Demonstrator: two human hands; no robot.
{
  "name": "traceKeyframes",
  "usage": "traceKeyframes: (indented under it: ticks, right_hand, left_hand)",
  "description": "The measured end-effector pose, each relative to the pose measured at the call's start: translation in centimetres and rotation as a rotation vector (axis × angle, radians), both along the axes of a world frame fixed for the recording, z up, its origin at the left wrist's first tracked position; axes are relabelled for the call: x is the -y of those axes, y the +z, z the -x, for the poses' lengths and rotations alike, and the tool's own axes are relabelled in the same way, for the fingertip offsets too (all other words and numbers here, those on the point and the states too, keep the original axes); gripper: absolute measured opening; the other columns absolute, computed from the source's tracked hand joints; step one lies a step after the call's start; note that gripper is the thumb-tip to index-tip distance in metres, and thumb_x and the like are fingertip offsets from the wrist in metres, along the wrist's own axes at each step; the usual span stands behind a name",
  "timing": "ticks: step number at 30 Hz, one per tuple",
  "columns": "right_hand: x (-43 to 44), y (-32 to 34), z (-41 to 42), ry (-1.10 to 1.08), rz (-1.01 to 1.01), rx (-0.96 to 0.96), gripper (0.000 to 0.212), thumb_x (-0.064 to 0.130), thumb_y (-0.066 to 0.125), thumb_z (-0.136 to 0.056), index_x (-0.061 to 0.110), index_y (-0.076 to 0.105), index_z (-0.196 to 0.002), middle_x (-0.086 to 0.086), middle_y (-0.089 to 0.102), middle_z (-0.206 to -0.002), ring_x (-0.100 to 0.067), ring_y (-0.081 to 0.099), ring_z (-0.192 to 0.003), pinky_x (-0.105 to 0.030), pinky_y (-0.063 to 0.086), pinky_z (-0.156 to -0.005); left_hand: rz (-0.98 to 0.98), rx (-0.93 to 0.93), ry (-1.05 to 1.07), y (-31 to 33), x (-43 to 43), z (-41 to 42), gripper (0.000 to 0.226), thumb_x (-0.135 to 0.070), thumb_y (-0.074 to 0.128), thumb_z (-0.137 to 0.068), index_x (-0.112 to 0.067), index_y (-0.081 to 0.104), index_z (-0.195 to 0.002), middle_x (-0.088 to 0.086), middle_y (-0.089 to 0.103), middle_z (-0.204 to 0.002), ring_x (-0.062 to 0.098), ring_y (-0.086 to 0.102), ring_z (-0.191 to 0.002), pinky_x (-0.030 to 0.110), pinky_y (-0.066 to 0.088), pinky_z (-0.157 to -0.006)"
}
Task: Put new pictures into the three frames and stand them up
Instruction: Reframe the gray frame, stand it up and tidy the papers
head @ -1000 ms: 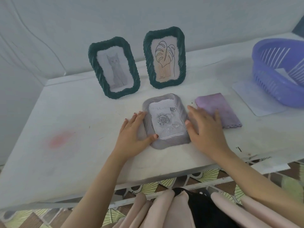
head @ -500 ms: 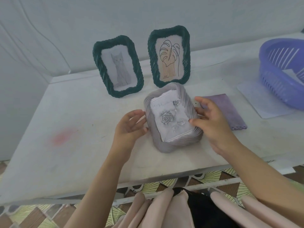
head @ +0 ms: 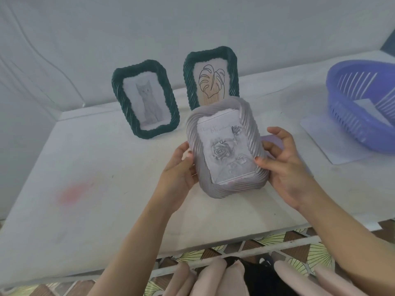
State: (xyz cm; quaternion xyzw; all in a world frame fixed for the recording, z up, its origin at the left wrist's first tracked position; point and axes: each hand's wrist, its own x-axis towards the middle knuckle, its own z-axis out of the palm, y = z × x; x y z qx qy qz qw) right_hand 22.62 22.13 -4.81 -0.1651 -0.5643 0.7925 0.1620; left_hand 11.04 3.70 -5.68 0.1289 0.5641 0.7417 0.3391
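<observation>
Table (head: 96, 178): cat frame (head: 119, 97) and leaf frame (head: 189, 82) stand at back.
Grey frame (head: 233, 189): held tilted over table, rose picture (head: 224, 154) inside.
Left hand (head: 179, 167): grips left edge.
Right hand (head: 286, 167): grips right edge.

Single head-worn view (wide-angle), looking forward and down, close over the table (head: 89, 159)

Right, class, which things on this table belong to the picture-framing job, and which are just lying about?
Job: grey rose-picture frame, gripped by left hand and right hand; green cat frame; green leaf frame, both standing.
Lying about: purple basket; white sheet by it; purple cloth behind the grey frame.
</observation>
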Motion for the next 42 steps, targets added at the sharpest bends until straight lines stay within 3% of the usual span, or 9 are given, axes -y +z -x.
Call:
traceKeyframes:
  ticks: [4,7,10,16,21,24,31,36,42]
  right_hand:
    - [-1.7,0.1,-0.4,0.038,-0.048,0.030,0.062,-0.019,0.047,-0.080,0.036,0.045,-0.110,0.003,0.064,-0.086,-0.011,0.061,-0.078,-0.025,0.051,-0.061]
    - [-3.0,0.8,-0.3,0.079,-0.085,0.046,0.058,-0.013,0.044,-0.084,0.035,0.044,-0.116,-0.001,0.069,-0.086,-0.013,0.065,-0.078,-0.023,0.052,-0.061]
    - [-4.4,1.7,0.2,0.058,-0.138,0.036,0.053,0.004,0.050,-0.087,0.039,0.041,-0.125,-0.006,0.066,-0.103,-0.017,0.067,-0.089,-0.026,0.052,-0.068]
    - [-7.8,4.2,1.0,0.032,-0.126,-0.046,0.038,0.017,0.035,-0.097,0.038,0.041,-0.128,0.011,0.069,-0.093,-0.004,0.065,-0.076,-0.018,0.050,-0.056]
    - [-10.6,5.8,2.3,-0.003,-0.188,-0.106,0.038,0.031,0.035,-0.094,0.036,0.041,-0.131,0.017,0.063,-0.113,-0.004,0.062,-0.095,-0.017,0.051,-0.065]
    - [-12.2,6.8,3.3,-0.018,-0.160,-0.158,0.032,0.030,0.027,-0.099,0.038,0.046,-0.124,0.013,0.060,-0.119,-0.006,0.061,-0.097,-0.019,0.051,-0.074]
    - [-16.6,7.2,6.8,-0.116,-0.160,-0.137,0.037,0.033,0.028,-0.100,0.029,0.046,-0.132,0.003,0.052,-0.136,-0.015,0.052,-0.120,-0.031,0.044,-0.099]
    - [-19.0,6.1,9.4,-0.152,-0.140,0.011,0.038,0.045,0.030,-0.097,0.032,0.058,-0.119,0.005,0.065,-0.117,-0.010,0.062,-0.102,-0.027,0.047,-0.090]
    - [-20.6,4.2,11.1,-0.194,0.009,0.076,0.035,0.041,0.034,-0.097,0.023,0.063,-0.102,0.003,0.068,-0.083,-0.003,0.066,-0.065,-0.014,0.048,-0.052]
  left_hand:
    - [-0.002,-0.088,-0.051,0.8,-1.4,0.6,0.034,-0.006,0.038,-0.096,-0.026,0.046,-0.122,-0.004,0.069,-0.081,0.013,0.062,-0.072,0.027,0.053,-0.065]
    - [0.021,-0.155,-0.123,1.6,-2.6,0.7,0.035,-0.007,0.041,-0.097,-0.035,0.049,-0.117,-0.001,0.069,-0.088,0.016,0.062,-0.076,0.030,0.053,-0.067]
    - [0.015,-0.175,-0.183,2.2,-4.0,0.8,0.036,-0.008,0.043,-0.095,-0.036,0.048,-0.119,0.002,0.068,-0.096,0.019,0.063,-0.081,0.032,0.053,-0.067]
    - [-0.082,-0.186,-0.235,3.6,-7.4,1.5,0.035,-0.006,0.041,-0.095,-0.029,0.043,-0.121,0.003,0.067,-0.097,0.019,0.062,-0.080,0.034,0.055,-0.069]
    - [-0.113,-0.205,-0.237,5.3,-11.0,2.7,0.029,-0.016,0.044,-0.087,-0.031,0.044,-0.112,0.000,0.062,-0.099,0.017,0.060,-0.082,0.035,0.053,-0.072]
    - [-0.133,-0.242,-0.220,6.4,-13.5,3.7,0.013,-0.021,0.038,-0.096,-0.028,0.046,-0.103,-0.006,0.061,-0.104,0.014,0.059,-0.092,0.035,0.052,-0.074]
    - [-0.139,-0.232,-0.155,7.1,-18.9,6.5,0.014,-0.023,0.034,-0.097,-0.023,0.045,-0.089,-0.005,0.058,-0.102,0.016,0.052,-0.097,0.042,0.036,-0.086]
    - [-0.123,-0.190,-0.037,5.4,-21.8,7.6,0.007,-0.028,0.041,-0.084,-0.021,0.045,-0.083,0.001,0.054,-0.101,0.018,0.049,-0.098,0.041,0.037,-0.084]
    - [-0.089,-0.105,0.091,3.1,-23.7,7.6,0.007,-0.028,0.044,-0.079,-0.021,0.045,-0.081,0.007,0.050,-0.100,0.019,0.046,-0.094,0.040,0.034,-0.083]
